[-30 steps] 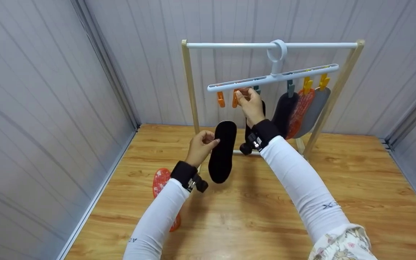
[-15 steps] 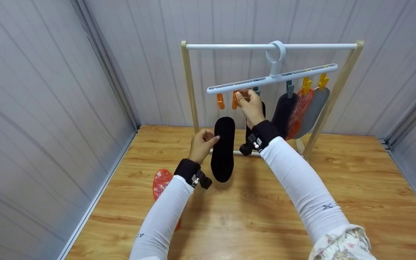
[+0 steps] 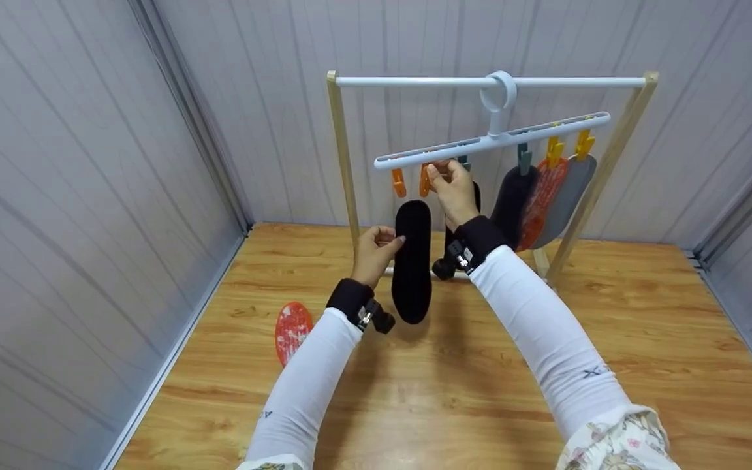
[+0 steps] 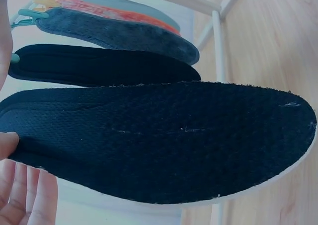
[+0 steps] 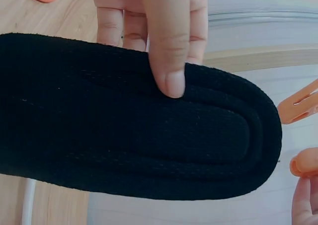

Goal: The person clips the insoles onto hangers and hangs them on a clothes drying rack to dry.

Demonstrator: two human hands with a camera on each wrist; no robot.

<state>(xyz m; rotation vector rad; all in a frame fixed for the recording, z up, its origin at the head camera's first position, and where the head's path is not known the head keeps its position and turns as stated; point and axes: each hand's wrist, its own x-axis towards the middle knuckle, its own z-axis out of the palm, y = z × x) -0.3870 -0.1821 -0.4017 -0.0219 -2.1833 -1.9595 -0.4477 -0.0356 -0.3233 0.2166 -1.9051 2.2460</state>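
A black insole (image 3: 412, 261) hangs upright from my left hand (image 3: 372, 254), which pinches its left edge between thumb and fingers. Its upper end is just below two orange clips. My right hand (image 3: 457, 196) pinches the right-hand orange clip (image 3: 424, 181) under the white hanger (image 3: 415, 158). The other orange clip (image 3: 399, 183) hangs to the left with nothing in it. In the right wrist view the left thumb (image 5: 174, 81) lies across the face of the insole near its rounded end, close to an orange clip (image 5: 300, 103). The left wrist view shows the insole broadside.
Green clips (image 3: 525, 160) and yellow clips (image 3: 555, 153) hold a dark insole (image 3: 515, 205), a red one (image 3: 549, 196) and a grey one (image 3: 574, 196). Another black insole (image 4: 104, 66) hangs beside them. The rack (image 3: 408, 82) bears the hanger. A red patterned insole (image 3: 293, 329) lies on the floor.
My left hand has moved up and to the right, bringing the black insole closer to the orange clips. The right hand has stayed at its clip.
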